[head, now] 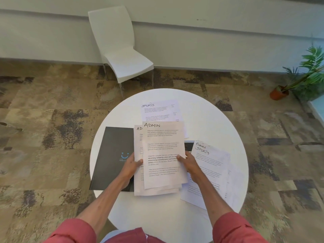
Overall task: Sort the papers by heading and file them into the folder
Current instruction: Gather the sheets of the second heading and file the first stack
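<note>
ADMIN papers (164, 137) gripped by left hand (131, 163) and right hand (189, 163) over black folder (114, 146); SPORTS sheet (157, 109) beyond, FINANCE pile (213, 162) beside

Left hand (132, 163): bare forearm angled toward 1 o'clock, thumb clamped over papers (163, 137). Right hand (191, 164): forearm toward 11 o'clock, thumb pinching the same papers.
</note>
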Demonstrator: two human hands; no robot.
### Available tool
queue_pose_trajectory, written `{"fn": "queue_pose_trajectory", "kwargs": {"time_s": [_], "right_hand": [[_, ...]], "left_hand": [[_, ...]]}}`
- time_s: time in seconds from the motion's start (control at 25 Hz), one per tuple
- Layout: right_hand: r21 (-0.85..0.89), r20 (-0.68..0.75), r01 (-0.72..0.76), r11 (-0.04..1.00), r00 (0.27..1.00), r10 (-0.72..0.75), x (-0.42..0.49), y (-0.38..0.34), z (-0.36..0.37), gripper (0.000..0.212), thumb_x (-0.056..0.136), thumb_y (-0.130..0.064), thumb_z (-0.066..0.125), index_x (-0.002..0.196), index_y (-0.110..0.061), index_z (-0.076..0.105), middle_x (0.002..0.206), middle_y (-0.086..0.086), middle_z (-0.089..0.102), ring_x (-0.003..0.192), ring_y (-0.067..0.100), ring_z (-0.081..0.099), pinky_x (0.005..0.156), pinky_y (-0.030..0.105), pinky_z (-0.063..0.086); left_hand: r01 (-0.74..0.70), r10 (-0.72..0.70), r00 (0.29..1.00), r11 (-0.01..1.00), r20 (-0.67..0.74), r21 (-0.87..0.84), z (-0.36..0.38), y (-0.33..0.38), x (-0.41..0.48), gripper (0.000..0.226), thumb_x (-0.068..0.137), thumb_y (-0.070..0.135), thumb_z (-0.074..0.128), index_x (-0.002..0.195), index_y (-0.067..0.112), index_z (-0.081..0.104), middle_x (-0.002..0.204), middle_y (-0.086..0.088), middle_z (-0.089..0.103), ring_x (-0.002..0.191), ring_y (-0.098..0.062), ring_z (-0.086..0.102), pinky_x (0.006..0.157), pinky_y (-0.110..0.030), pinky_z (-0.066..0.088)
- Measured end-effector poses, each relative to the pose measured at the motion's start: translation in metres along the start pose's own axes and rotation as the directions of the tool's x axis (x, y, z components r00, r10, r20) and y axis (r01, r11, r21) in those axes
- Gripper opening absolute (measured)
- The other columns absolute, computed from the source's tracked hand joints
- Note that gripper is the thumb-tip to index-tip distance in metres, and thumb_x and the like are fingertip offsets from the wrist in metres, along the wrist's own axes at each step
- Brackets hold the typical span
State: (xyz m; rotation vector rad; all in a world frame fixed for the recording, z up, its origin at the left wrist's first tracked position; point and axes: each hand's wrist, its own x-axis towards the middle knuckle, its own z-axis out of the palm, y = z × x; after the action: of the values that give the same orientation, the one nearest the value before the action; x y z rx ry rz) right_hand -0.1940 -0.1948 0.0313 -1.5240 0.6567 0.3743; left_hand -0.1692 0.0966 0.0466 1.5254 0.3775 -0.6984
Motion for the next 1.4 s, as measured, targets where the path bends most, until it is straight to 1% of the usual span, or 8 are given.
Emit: {"fn": "queue_pose_trajectory", "kwargs": {"time_s": [0.28,0.4,0.52,0.76,0.96,1.08,1.28,1.4], "right_hand": [[-0.197,0.124,-0.059,0.979,0.989,0.085,-0.006,0.016,0.002,0.040,0.107,-0.017,0.055,0.145,-0.024,0.045,0.140,-0.005,0.064,0.128,0.017,0.063,0.113,0.045,0.050],[-0.232,0.105,-0.082,0.969,0.989,0.109,-0.014,0.022,0.001,0.037,0.106,-0.014,0.055,0.140,-0.020,0.041,0.139,0.001,0.062,0.127,0.020,0.062,0.114,0.048,0.050],[-0.197,0.066,-0.067,0.978,0.995,0.081,-0.019,0.028,-0.002,0.042,0.105,-0.020,0.059,0.143,-0.022,0.041,0.142,-0.001,0.060,0.130,0.019,0.059,0.117,0.048,0.047],[-0.215,-0.108,0.001,0.977,0.994,-0.024,-0.029,0.006,-0.006,0.032,0.106,-0.015,0.047,0.138,-0.016,0.044,0.136,0.005,0.060,0.127,0.026,0.059,0.110,0.042,0.048],[-0.166,-0.232,0.235,0.958,0.935,-0.269,-0.039,-0.016,-0.014,0.036,0.103,-0.004,0.052,0.137,-0.015,0.061,0.130,-0.001,0.072,0.120,0.020,0.068,0.109,0.047,0.054],[-0.030,-0.241,0.368,0.929,0.899,-0.364,-0.053,-0.029,-0.017,0.036,0.105,-0.001,0.054,0.136,-0.017,0.066,0.128,-0.003,0.075,0.120,0.017,0.070,0.104,0.034,0.057],[-0.059,-0.288,0.325,0.944,0.900,-0.328,-0.059,0.003,-0.015,0.041,0.104,-0.009,0.062,0.144,-0.018,0.058,0.130,-0.003,0.072,0.122,0.016,0.067,0.110,0.042,0.053],[-0.223,-0.276,0.216,0.951,0.921,-0.274,-0.051,0.029,-0.012,0.059,0.104,-0.015,0.064,0.159,-0.017,0.041,0.129,0.011,0.069,0.120,0.027,0.064,0.113,0.048,0.050]], "left_hand": [[0.057,-0.053,0.995,0.997,0.082,-0.051,0.016,-0.002,-0.011,0.036,0.115,0.046,0.041,0.140,0.034,0.065,0.135,0.008,0.075,0.120,-0.010,0.073,0.105,-0.040,0.055],[0.006,-0.012,0.996,0.998,0.092,0.056,0.026,-0.003,-0.012,0.031,0.114,0.031,0.051,0.143,0.023,0.061,0.136,0.002,0.074,0.118,-0.014,0.075,0.094,-0.032,0.060],[-0.024,0.014,0.998,0.984,0.059,0.176,0.033,-0.014,-0.004,0.040,0.109,0.006,0.053,0.146,0.021,0.056,0.138,0.000,0.072,0.123,-0.021,0.072,0.103,-0.043,0.059],[-0.073,0.047,0.994,0.956,0.094,0.284,0.054,-0.013,-0.002,0.050,0.110,0.016,0.050,0.157,0.024,0.035,0.148,0.004,0.059,0.136,-0.019,0.060,0.118,-0.048,0.046],[-0.259,0.248,0.966,0.915,0.075,0.309,0.068,0.011,-0.002,0.036,0.111,0.029,0.048,0.142,0.031,0.031,0.146,0.005,0.058,0.134,-0.021,0.058,0.115,-0.051,0.047],[-0.376,0.394,0.919,0.870,0.007,0.318,0.072,0.024,-0.012,0.043,0.115,0.028,0.046,0.155,0.025,0.032,0.141,0.014,0.061,0.129,-0.016,0.060,0.110,-0.043,0.048],[-0.291,0.364,0.924,0.866,-0.115,0.406,0.071,0.000,-0.016,0.053,0.114,0.029,0.048,0.160,0.009,0.032,0.136,-0.034,0.055,0.123,-0.046,0.056,0.104,-0.053,0.046],[-0.300,0.384,0.913,0.862,-0.139,0.409,0.075,-0.008,-0.017,0.034,0.114,0.023,0.048,0.145,0.010,0.045,0.108,-0.028,0.059,0.096,-0.032,0.060,0.082,-0.038,0.040]]}}
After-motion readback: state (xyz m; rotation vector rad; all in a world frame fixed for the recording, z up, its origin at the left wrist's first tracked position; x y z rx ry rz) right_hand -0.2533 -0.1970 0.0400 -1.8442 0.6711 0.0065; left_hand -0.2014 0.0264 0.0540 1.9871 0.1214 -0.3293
